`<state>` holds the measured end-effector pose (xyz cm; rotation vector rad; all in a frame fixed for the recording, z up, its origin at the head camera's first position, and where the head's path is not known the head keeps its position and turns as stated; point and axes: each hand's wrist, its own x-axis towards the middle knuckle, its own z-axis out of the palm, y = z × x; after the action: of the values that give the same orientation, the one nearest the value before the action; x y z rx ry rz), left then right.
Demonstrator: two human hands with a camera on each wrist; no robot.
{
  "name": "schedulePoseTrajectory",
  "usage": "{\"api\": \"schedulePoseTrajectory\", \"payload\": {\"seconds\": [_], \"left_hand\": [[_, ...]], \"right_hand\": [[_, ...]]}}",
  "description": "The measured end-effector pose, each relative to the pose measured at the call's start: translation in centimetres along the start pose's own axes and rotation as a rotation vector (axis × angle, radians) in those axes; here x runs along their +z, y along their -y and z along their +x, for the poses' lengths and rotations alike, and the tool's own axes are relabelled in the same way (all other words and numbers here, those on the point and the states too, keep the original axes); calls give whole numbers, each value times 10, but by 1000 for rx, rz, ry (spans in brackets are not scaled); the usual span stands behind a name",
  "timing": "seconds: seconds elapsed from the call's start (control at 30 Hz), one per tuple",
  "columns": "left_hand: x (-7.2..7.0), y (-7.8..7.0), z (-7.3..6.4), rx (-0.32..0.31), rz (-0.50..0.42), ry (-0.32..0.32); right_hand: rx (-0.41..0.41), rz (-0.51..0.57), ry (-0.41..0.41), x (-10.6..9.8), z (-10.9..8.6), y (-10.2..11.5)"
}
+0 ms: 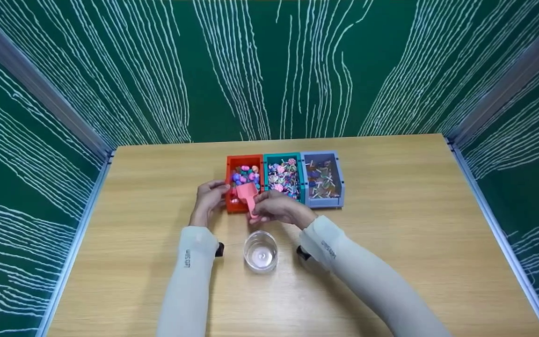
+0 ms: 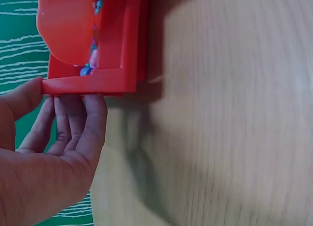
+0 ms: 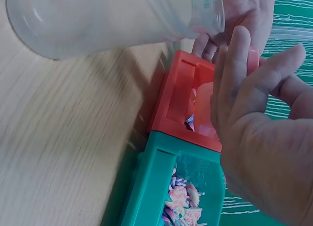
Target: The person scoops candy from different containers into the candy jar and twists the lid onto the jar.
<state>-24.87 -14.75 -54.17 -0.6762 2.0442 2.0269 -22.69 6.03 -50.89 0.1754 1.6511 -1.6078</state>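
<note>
My right hand (image 1: 276, 207) holds a pink scoop (image 1: 247, 191) by its handle, with the blade over the red bin (image 1: 245, 159). Inside the red bin lie small round candies (image 1: 246, 177) in pink, blue and purple. At the bin's left side is my left hand (image 1: 207, 200); in the left wrist view its thumb and fingers grip the red wall (image 2: 88, 84). Just in front of the bins a clear jar (image 1: 261, 252) stands upright on the table. The right wrist view shows the scoop (image 3: 204, 108) partly hidden behind the right fingers.
A teal bin (image 1: 282, 156) full of swirled lollipops (image 1: 281, 175) adjoins the red one. Right of it stands a blue-grey bin (image 1: 323, 202) with clear-looking stick candies (image 1: 324, 180). The wooden table (image 1: 414, 224) ends at green walls (image 1: 307, 70) with white lines.
</note>
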Motion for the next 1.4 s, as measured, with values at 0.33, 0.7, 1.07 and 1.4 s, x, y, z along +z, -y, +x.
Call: {"api": "schedulePoseTrajectory", "payload": {"seconds": [0.33, 0.7, 1.07, 1.4], "left_hand": [[6, 2, 3, 44, 45, -20], [10, -2, 6, 1, 65, -13], [10, 0, 7, 81, 61, -39], [4, 3, 7, 46, 58, -28]], "right_hand": [[-13, -74, -5, 4, 5, 3], [-5, 142, 79, 1, -16, 10], [62, 276, 119, 5, -19, 20], [139, 314, 126, 11, -19, 25]]}}
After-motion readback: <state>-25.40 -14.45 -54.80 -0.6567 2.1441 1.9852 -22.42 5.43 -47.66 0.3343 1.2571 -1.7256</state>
